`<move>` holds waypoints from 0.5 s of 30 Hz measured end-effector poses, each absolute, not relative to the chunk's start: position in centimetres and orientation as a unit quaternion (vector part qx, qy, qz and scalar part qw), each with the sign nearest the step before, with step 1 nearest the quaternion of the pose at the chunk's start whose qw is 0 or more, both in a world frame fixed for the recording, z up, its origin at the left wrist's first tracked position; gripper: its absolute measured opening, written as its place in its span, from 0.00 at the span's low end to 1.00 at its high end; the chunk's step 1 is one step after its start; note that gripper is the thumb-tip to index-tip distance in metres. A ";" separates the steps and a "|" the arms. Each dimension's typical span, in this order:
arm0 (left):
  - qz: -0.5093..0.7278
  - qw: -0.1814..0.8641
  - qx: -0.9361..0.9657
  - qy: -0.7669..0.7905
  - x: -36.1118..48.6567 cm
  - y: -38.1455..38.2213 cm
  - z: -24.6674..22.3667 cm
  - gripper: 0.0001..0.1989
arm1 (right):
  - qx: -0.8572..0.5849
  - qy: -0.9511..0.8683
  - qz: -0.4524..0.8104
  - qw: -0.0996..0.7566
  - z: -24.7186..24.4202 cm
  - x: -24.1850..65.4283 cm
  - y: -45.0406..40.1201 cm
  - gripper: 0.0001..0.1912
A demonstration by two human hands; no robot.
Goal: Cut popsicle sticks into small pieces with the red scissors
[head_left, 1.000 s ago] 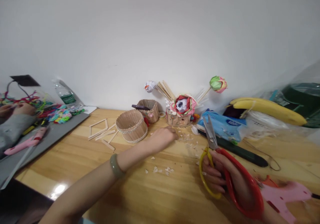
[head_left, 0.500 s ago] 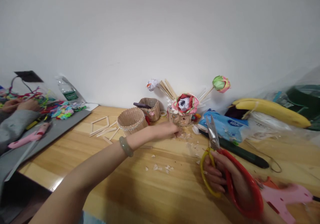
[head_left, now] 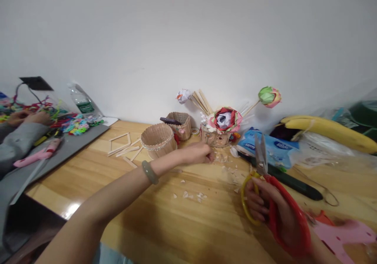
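My left hand (head_left: 200, 153), with a green bangle (head_left: 149, 172) on its wrist, is held low over the table with its fingers curled. Whatever the fingers may hold is hidden. Small pale scraps (head_left: 225, 156) lie beside it, and the decorated pot (head_left: 216, 138) with paper flowers stands just behind. In my right hand (head_left: 278, 199) is a pair of scissors (head_left: 261, 160) with one red and one yellow handle. Its blades point up and away, slightly apart.
Two wooden-stick baskets (head_left: 158, 136) and loose craft sticks (head_left: 129, 160) are on the left. A blue tissue pack (head_left: 265, 148), bananas (head_left: 330, 132) and a pink glue gun (head_left: 343, 232) lie on the right. Further left, another person's hands (head_left: 38, 118) work over colourful yarn.
My view has shifted slightly. My left hand stays low by the scraps with its fingers curled, and my right hand still holds the scissors.
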State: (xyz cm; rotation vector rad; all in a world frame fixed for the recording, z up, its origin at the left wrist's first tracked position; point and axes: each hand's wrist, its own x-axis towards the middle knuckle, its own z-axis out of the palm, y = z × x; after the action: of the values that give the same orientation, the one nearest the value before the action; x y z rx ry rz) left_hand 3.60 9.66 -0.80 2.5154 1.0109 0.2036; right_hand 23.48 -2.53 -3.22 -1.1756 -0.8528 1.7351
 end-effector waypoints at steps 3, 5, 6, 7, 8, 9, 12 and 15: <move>0.136 0.298 0.866 0.378 4.9 7.3 -0.8 0.11 | -0.510 -0.389 0.614 0.461 -2.8 22.8 -2.4 0.20; 0.171 0.340 0.839 0.389 5.8 5.4 -0.7 0.15 | -0.534 -0.423 0.552 0.481 -2.4 22.1 -2.4 0.17; 0.198 0.370 0.816 0.397 6.1 4.4 -0.6 0.16 | -0.544 -0.437 0.526 0.486 -2.2 21.8 -2.4 0.16; 0.252 0.471 0.739 0.410 6.4 3.6 -0.5 0.15 | -0.553 -0.450 0.505 0.487 -1.9 21.5 -2.5 0.15; 0.293 0.546 0.668 0.413 6.6 2.8 -0.4 0.13 | -0.561 -0.460 0.486 0.488 -1.6 21.3 -2.6 0.15; 0.319 0.595 0.612 0.411 6.7 2.2 -0.2 0.11 | -0.568 -0.467 0.470 0.488 -1.3 21.1 -2.7 0.15; 0.350 0.652 0.529 0.416 6.7 1.2 0.2 0.03 | -0.579 -0.488 0.438 0.484 -0.7 20.8 -3.0 0.15; 0.350 0.641 0.526 0.435 6.4 0.9 0.4 0.02 | -0.582 -0.512 0.418 0.475 -0.4 20.8 -3.0 0.13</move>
State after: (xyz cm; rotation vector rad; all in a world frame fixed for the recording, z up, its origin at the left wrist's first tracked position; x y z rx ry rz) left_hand 6.40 0.94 0.42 1.1998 0.9923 0.7976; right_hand 20.80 -2.98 -0.42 -1.4223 -1.2508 1.0220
